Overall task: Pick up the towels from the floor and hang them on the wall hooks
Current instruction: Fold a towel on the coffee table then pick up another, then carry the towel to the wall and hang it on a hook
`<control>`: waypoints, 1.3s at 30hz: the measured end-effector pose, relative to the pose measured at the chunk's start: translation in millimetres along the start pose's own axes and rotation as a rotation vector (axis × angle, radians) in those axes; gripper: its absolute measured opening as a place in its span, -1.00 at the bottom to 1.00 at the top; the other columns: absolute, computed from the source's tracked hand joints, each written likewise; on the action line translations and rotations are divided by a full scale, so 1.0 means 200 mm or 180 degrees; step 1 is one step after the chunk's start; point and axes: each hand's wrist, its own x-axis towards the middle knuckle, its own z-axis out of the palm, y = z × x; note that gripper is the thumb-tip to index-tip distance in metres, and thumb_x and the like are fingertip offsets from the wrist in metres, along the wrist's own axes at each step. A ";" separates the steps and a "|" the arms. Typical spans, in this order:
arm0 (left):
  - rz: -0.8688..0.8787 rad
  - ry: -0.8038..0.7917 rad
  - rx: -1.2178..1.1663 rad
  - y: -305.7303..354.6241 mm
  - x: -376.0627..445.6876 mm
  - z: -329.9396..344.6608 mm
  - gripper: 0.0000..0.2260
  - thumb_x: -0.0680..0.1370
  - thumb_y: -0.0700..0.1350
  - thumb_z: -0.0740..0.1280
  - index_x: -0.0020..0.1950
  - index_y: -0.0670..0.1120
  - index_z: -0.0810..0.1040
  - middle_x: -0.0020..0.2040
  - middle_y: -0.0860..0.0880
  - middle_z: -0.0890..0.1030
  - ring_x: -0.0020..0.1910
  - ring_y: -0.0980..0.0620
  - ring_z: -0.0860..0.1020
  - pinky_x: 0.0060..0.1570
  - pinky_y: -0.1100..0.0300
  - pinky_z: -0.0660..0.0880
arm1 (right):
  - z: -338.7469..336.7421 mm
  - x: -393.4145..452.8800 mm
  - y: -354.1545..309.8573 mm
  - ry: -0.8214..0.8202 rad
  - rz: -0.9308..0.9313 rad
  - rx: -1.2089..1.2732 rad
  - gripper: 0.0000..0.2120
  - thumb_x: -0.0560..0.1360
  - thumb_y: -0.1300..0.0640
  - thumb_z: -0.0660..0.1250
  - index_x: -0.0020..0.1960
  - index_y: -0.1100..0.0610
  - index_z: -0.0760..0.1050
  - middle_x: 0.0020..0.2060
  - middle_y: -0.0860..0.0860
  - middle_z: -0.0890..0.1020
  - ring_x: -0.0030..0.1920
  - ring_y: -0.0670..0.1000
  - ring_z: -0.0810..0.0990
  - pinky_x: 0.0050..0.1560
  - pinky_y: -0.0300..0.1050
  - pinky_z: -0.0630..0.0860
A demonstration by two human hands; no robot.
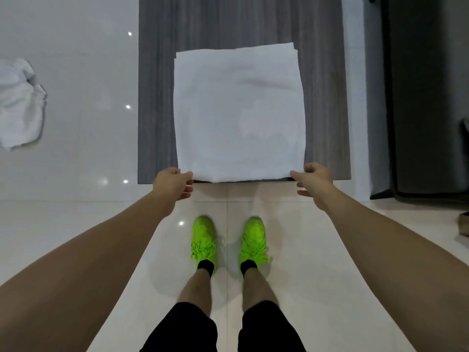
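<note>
Both hands are pinching the near corners of the folded towel [238, 115] on the grey tabletop [157, 97]: left hand [172, 182], right hand [313, 182]. Lifting evenly should be keeping the folds square. Another towel [20, 102], apparently crumpled, is lying on the floor [83, 138].

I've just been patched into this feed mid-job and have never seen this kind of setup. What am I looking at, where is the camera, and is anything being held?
There is no machine here: a person works with bare hands, and the single camera sits on their head, looking down past their arms to their green shoes on the tiled floor. The folded white towel lies flat on a grey wood-grain surface. The left hand pinches its near left corner and the right hand its near right corner. A second, crumpled white towel lies at the far left on the pale glossy surface there. No wall hooks are in view.
</note>
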 end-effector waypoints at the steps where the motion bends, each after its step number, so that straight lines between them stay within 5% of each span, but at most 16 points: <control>1: -0.0019 0.0029 0.0001 0.00 -0.01 -0.01 -0.56 0.56 -0.17 0.39 0.40 -0.22 0.37 0.01 -0.24 0.65 -0.15 -0.10 0.62 -0.08 0.04 0.63 | -0.01 -0.01 -0.01 -0.0135 0.0113 0.0132 -0.70 0.46 0.13 0.50 0.12 0.14 0.49 0.04 0.10 0.62 -0.04 0.09 0.62 -0.09 0.03 0.65; 4: -0.0056 0.0118 -0.0033 0.01 -0.06 -0.05 -0.63 0.56 -0.15 0.38 0.32 -0.25 0.45 -0.02 -0.23 0.65 -0.17 -0.10 0.62 -0.13 0.06 0.63 | -0.03 -0.05 -0.06 -0.0475 0.0292 0.0384 -0.67 0.46 0.13 0.51 0.15 0.19 0.50 0.02 0.10 0.63 -0.04 0.08 0.64 -0.15 -0.02 0.65; 9: 0.0105 0.0338 -0.0084 0.20 -0.21 -0.22 -0.82 0.52 -0.10 0.41 -0.04 -0.21 0.56 -0.06 -0.22 0.64 -0.17 -0.15 0.65 -0.06 -0.01 0.64 | -0.14 -0.23 -0.36 0.0060 -0.0361 0.0395 -0.82 0.45 0.12 0.48 -0.20 0.16 0.52 -0.16 0.09 0.64 -0.21 0.05 0.61 -0.25 -0.12 0.58; 13: 0.0389 0.0534 -0.0225 0.51 -0.41 -0.47 -0.78 0.53 -0.07 0.42 0.03 -0.19 0.52 0.05 -0.15 0.56 -0.08 -0.12 0.57 0.04 -0.05 0.61 | -0.24 -0.48 -0.80 0.0261 -0.1120 -0.0013 -0.84 0.46 0.07 0.42 -0.21 0.14 0.54 -0.29 -0.01 0.59 -0.23 0.01 0.56 -0.13 -0.06 0.53; 19: 0.1104 0.0701 -0.0524 0.99 -0.79 -1.03 -0.67 0.54 -0.04 0.37 0.21 -0.22 0.55 0.16 -0.17 0.60 0.09 -0.14 0.58 0.05 0.01 0.51 | -0.24 -1.05 -1.45 0.0487 -0.2200 -0.0432 -0.74 0.48 -0.04 0.35 -0.27 0.08 0.40 -0.33 -0.04 0.50 -0.34 -0.06 0.45 -0.37 -0.15 0.32; 23: 0.1722 0.0893 -0.0537 1.16 -1.07 -1.50 -0.69 0.59 -0.01 0.30 0.15 -0.23 0.55 0.14 -0.19 0.62 0.13 -0.16 0.59 0.23 -0.07 0.47 | -0.14 -1.46 -1.76 0.0536 -0.2626 -0.0316 -0.74 0.44 -0.08 0.34 -0.20 0.12 0.48 -0.25 -0.01 0.57 -0.24 0.01 0.56 -0.28 -0.11 0.50; 25: 0.2002 0.0947 -0.0780 1.18 -1.17 -1.75 -0.74 0.59 -0.02 0.31 0.07 -0.22 0.55 0.12 -0.19 0.62 0.07 -0.14 0.61 0.15 -0.02 0.49 | -0.04 -1.67 -1.89 0.0446 -0.2750 -0.0150 -0.72 0.42 -0.11 0.35 -0.13 0.13 0.52 -0.17 0.03 0.60 -0.17 0.05 0.61 -0.17 -0.02 0.61; 30: 0.2327 0.1097 -0.1272 1.07 -1.30 -2.41 -0.78 0.56 -0.02 0.36 0.00 -0.18 0.57 0.13 -0.19 0.60 0.04 -0.16 0.60 0.07 -0.08 0.59 | 0.34 -2.17 -2.12 0.0063 -0.3147 0.0024 -0.79 0.46 0.05 0.44 -0.24 0.13 0.49 -0.29 0.08 0.56 -0.31 0.05 0.54 -0.36 -0.17 0.48; 32: 0.2349 0.1291 -0.1422 0.99 -1.34 -2.67 -0.85 0.54 -0.04 0.40 -0.12 -0.11 0.56 0.08 -0.17 0.60 0.03 -0.16 0.60 0.00 -0.08 0.62 | 0.52 -2.38 -2.19 -0.0083 -0.3310 0.0034 -0.86 0.44 0.07 0.46 -0.11 0.09 0.54 -0.25 0.07 0.57 -0.27 0.04 0.54 -0.33 -0.15 0.47; 35: 0.2417 0.1550 -0.1718 0.83 -1.40 -3.07 -0.89 0.50 -0.08 0.45 -0.05 -0.06 0.59 0.06 -0.13 0.61 0.03 -0.13 0.59 -0.04 -0.05 0.62 | 0.82 -2.70 -2.24 -0.0377 -0.3653 0.0106 -0.91 0.48 0.06 0.46 -0.05 0.05 0.63 -0.25 -0.02 0.61 -0.30 -0.08 0.53 -0.39 -0.26 0.47; 39: 0.2537 0.1841 -0.2110 0.56 -1.48 -3.57 -0.92 0.45 -0.14 0.51 -0.20 -0.04 0.64 -0.08 -0.12 0.66 -0.08 -0.07 0.63 -0.09 0.08 0.60 | 1.23 -3.07 -2.29 -0.1093 -0.3779 -0.0007 -0.89 0.48 0.17 0.47 -0.04 0.21 0.66 -0.13 0.06 0.65 -0.13 0.00 0.61 -0.28 -0.24 0.56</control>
